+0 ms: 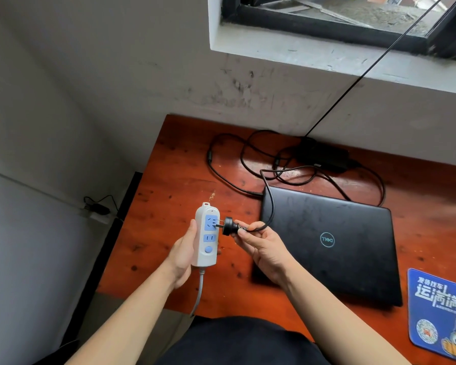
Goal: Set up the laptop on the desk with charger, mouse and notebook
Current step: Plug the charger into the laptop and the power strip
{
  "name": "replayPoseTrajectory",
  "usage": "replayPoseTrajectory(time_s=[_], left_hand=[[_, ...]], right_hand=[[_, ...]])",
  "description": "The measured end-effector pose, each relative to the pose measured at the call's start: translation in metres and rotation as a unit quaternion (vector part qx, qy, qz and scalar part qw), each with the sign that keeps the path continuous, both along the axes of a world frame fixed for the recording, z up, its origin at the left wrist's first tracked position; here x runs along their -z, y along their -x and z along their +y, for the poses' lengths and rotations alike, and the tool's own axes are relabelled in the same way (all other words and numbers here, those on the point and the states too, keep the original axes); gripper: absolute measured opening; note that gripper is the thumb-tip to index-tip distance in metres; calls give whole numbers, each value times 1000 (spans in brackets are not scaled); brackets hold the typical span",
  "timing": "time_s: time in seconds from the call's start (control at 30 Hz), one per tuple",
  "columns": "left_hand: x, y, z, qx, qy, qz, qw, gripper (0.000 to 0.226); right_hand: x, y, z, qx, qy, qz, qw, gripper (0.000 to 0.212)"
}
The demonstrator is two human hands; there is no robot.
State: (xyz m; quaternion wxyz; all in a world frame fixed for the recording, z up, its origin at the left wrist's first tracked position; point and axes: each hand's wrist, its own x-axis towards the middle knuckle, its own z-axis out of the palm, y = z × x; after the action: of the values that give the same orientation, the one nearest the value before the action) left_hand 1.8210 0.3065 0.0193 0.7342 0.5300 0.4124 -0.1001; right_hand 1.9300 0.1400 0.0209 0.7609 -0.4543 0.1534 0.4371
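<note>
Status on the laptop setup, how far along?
Done: closed laptop and charger brick are on the desk, mouse pad beside. In hand: left hand holds the power strip, right hand pinches the plug at its top socket, prongs not fully in. Left: lid closed; no mouse or notebook visible.

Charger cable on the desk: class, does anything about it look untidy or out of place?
Yes. The charger cable sprawls in overlapping loops behind the closed laptop, with one strand crossing over its lid. Nothing looks damaged or spilled.
</note>
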Motion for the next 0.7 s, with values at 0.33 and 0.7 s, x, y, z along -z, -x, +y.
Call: replayPoseTrajectory(time_s=[0.33, 0.7], left_hand=[[2, -3, 2, 3, 3, 24, 1000, 57], [3, -10, 4, 11, -1, 21, 1000, 67]], right_hand=[[-2, -3, 3, -45, 14, -65, 997, 28], [0, -10, 2, -100, 78, -184, 975, 30]])
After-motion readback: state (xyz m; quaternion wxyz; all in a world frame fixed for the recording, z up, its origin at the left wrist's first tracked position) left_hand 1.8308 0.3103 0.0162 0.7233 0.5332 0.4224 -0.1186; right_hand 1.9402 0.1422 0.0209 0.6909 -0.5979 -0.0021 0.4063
